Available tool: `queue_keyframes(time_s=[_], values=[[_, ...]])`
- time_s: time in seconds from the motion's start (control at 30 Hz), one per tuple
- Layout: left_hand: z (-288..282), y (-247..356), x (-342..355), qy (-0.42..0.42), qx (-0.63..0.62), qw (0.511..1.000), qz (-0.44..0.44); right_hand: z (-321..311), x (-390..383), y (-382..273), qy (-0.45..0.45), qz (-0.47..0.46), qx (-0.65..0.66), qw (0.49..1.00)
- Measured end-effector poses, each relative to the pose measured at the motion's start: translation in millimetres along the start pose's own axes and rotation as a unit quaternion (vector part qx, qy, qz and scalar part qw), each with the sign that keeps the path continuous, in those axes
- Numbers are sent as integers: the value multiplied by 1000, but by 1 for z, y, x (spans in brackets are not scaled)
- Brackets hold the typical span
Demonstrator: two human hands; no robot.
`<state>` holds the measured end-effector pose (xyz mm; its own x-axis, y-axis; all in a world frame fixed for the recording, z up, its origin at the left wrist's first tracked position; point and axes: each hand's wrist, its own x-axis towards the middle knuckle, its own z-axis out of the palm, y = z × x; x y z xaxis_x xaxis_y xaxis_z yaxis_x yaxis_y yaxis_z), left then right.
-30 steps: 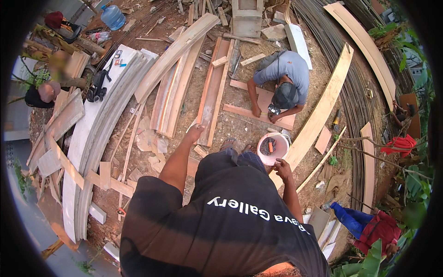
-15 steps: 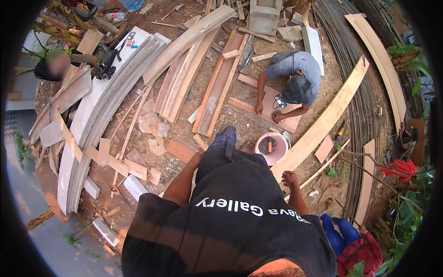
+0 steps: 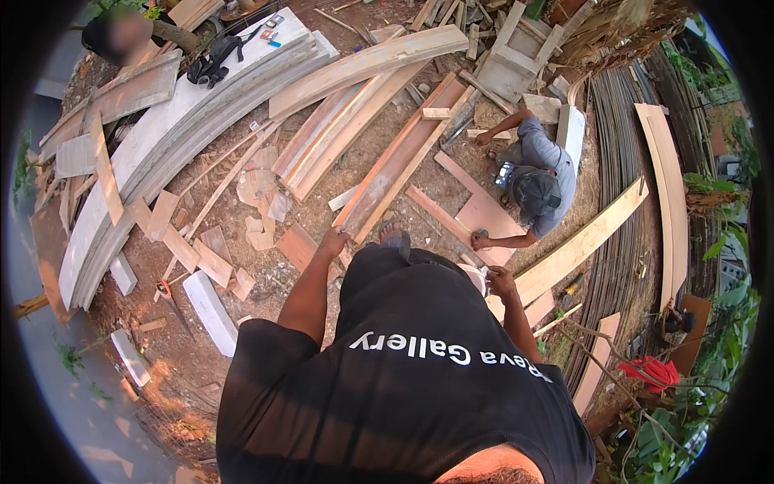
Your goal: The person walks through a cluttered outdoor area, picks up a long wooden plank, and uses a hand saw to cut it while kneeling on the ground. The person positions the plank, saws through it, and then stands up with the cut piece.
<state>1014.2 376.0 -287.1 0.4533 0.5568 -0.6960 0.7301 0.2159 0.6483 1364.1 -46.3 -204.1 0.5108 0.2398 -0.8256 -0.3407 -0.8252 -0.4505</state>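
My right hand [image 3: 501, 281] is closed at the edge of a pale pinkish bucket [image 3: 476, 277], seemingly on its rim or handle; my torso hides most of the bucket. My left hand [image 3: 333, 241] is out by the near end of a long wooden trough [image 3: 403, 165], fingers toward it. Whether they touch or grip the trough I cannot make out. Beyond the bucket, a crouching co-worker [image 3: 544, 181] in a grey shirt and dark cap bends over a reddish board [image 3: 489, 219]. One of the co-worker's hands [image 3: 481, 239] rests on it, by a thin yellow strip.
Long pale beams [image 3: 161, 153] lie stacked at left. A light plank [image 3: 576, 246] slants across the right, near bundled dark rods [image 3: 617, 153]. An orange-handled saw [image 3: 167, 294] and wood offcuts [image 3: 211, 264] litter the left ground. Another person [image 3: 121, 36] is far left.
My left hand has moved up to the trough's end. My right hand has risen to the bucket's edge. The co-worker has drawn one arm back toward the far side. The view has shifted.
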Motion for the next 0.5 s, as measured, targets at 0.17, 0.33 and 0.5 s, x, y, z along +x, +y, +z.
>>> queue_keyframes(time_s=[0.17, 0.33, 0.5], values=[[-30, -21, -16, 45, -98, 994, -33, 26, 45, -50, -39, -15, -89, 995], [-35, -43, -34, 56, -55, 996, -53, 28, 113, -64, -20, -372, -267, 889], [-43, -78, -75, 77, -44, 988, -126, 70, 105, -151, -48, -184, -229, 955]])
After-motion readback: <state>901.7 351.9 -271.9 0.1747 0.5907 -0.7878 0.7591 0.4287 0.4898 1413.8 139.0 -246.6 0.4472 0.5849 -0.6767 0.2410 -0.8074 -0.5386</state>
